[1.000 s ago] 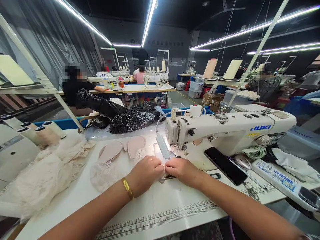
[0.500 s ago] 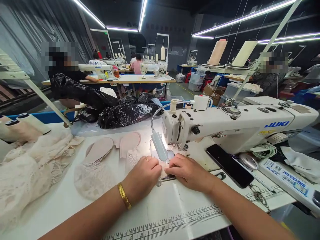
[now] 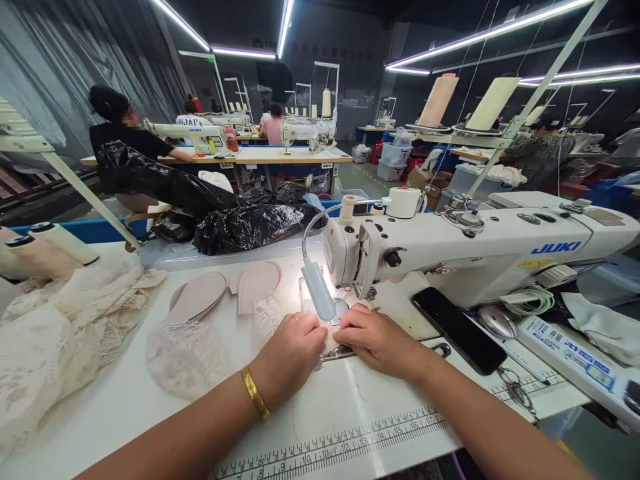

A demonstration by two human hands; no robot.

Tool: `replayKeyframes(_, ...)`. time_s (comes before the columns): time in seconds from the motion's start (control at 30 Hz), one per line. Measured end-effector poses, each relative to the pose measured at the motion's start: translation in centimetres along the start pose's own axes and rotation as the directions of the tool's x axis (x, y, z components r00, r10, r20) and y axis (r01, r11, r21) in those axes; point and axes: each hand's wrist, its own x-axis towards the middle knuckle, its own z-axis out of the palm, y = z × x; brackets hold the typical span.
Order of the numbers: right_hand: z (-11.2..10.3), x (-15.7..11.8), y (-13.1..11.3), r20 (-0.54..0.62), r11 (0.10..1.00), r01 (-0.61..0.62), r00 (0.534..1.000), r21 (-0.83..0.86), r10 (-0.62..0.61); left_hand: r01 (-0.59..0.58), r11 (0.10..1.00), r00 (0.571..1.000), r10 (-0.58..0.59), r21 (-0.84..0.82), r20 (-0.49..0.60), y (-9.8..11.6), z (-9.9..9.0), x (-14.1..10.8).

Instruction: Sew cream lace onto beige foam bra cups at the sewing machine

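Note:
My left hand (image 3: 295,350) and my right hand (image 3: 377,340) are close together in front of the needle area of a white sewing machine (image 3: 475,240). Both have their fingers pinched on a small pale fabric piece (image 3: 331,341), largely covered by the fingers. A lamp (image 3: 319,290) on a bendy neck shines just beyond them. Left of my left hand lie rounded beige pads (image 3: 257,287), more pads (image 3: 197,297) and a sheer lace piece (image 3: 185,357).
A heap of cream lace (image 3: 65,340) and thread cones (image 3: 63,243) lie at the left. Black plastic bags (image 3: 255,227) are behind the table. A phone (image 3: 459,331), a computer-mouse-like silver object (image 3: 497,323) and a box (image 3: 570,353) lie at the right. Other people sit farther back.
My left hand has moved slightly to the right, closer to my right hand. My right hand stays almost in place, and the view has shifted a little.

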Motion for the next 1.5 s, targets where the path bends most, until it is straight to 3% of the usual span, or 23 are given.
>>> replayKeyframes(0.17,0.0,0.0,-0.1,0.004,1.000,-0.020,1.000,0.009,0.020,0.013,0.998,0.998,-0.017,-0.061,-0.064,0.1,0.2,-0.2)
replayKeyframes(0.4,0.3,0.1,-0.5,0.036,0.997,-0.078,0.996,-0.023,0.079,-0.051,0.998,0.991,0.045,-0.048,-0.126,-0.3,0.3,0.0)
replayKeyframes(0.7,1.2,0.3,-0.2,0.004,0.980,-0.161,0.987,-0.116,0.163,-0.161,0.976,0.984,0.148,-0.144,-0.101,-3.3,0.9,1.8)
replayKeyframes(0.87,1.2,0.4,-0.1,-0.012,0.969,-0.198,0.980,-0.146,0.198,-0.182,0.966,0.982,0.170,-0.181,-0.076,-3.9,0.6,2.6)
replayKeyframes(1.07,1.3,0.3,-0.2,0.010,0.958,-0.227,0.973,-0.173,0.232,-0.163,0.980,0.984,0.154,-0.114,-0.085,-3.6,0.7,2.7)
replayKeyframes(1.2,1.5,0.2,-0.1,0.003,0.958,-0.220,0.975,-0.186,0.224,-0.126,0.991,0.992,0.125,-0.044,-0.023,-3.0,0.5,3.1)
replayKeyframes(1.33,1.5,0.1,0.0,-0.011,0.962,-0.225,0.974,-0.153,0.226,-0.031,0.999,0.999,0.031,0.014,-0.014,-2.4,0.2,3.5)
replayKeyframes(1.5,1.6,-0.1,0.4,-0.073,0.977,-0.179,0.982,-0.118,0.172,0.102,0.993,0.994,-0.104,-0.066,-0.027,-2.3,0.7,4.1)
